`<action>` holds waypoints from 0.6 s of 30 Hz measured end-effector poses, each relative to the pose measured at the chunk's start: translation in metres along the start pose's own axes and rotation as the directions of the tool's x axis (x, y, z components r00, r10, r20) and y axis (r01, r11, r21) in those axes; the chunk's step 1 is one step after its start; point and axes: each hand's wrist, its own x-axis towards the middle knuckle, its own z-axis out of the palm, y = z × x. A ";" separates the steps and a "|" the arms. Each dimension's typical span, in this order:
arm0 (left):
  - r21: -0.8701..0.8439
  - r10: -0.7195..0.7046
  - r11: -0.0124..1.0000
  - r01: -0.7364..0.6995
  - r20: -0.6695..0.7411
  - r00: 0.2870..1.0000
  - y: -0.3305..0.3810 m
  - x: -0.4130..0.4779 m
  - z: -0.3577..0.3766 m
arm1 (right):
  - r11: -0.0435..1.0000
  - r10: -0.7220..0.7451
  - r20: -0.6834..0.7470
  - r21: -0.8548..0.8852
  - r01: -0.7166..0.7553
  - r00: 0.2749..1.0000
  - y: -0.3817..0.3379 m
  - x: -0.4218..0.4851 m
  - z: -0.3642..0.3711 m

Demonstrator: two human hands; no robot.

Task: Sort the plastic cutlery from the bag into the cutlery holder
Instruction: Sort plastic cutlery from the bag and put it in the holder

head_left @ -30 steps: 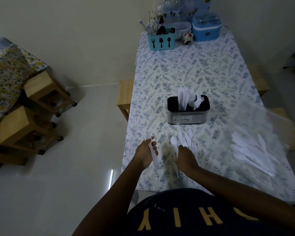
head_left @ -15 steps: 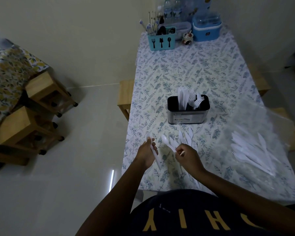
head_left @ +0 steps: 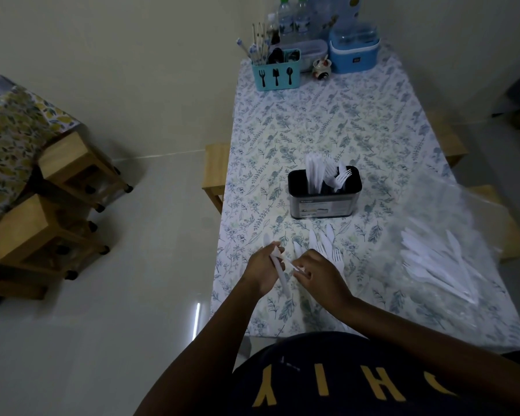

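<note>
My left hand (head_left: pixel 261 267) grips white plastic cutlery (head_left: pixel 279 273) near the table's front left edge, handles pointing toward me. My right hand (head_left: pixel 318 273) is beside it, fingers pinching a white plastic spoon (head_left: pixel 293 265) whose bowl end meets the left hand's bundle. Loose white forks and knives (head_left: pixel 327 241) lie on the cloth just beyond my hands. The black and steel cutlery holder (head_left: pixel 324 202) stands farther out with white knives and forks upright inside. A clear plastic bag (head_left: pixel 439 259) with several white knives lies to the right.
The floral tablecloth (head_left: pixel 327 121) covers a long table. At its far end stand a teal cutlery caddy (head_left: pixel 276 73), a blue container (head_left: pixel 354 52), a small jar and bottles. Wooden stools (head_left: pixel 72 163) sit on the floor at left, benches flank the table.
My right hand lifted a spoon off the loose pile and carried it left to the cutlery in my left hand. My left hand stayed near the same spot.
</note>
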 end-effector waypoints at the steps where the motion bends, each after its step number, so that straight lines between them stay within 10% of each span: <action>1: 0.005 0.002 1.000 -0.002 -0.031 1.000 0.001 0.001 0.000 | 0.999 0.016 0.022 0.047 -0.017 1.000 0.000 -0.001 0.001; 7: -0.021 0.057 0.998 -0.058 -0.035 0.998 0.004 0.005 -0.005 | 0.851 0.326 0.272 0.332 -0.407 0.905 -0.006 0.000 -0.001; 11: -0.032 0.104 0.994 -0.102 0.082 0.991 0.004 0.005 0.001 | 0.404 0.371 0.649 0.531 -0.745 0.664 -0.018 -0.001 -0.003; 14: 0.125 0.098 0.986 -0.112 0.109 0.989 0.000 0.006 0.003 | 0.144 0.288 0.723 0.615 -0.775 0.628 -0.013 -0.002 -0.006; 18: 0.310 0.072 0.946 -0.096 0.088 0.994 0.003 0.003 0.004 | 0.139 0.325 0.691 0.640 -0.756 0.645 -0.004 -0.001 -0.011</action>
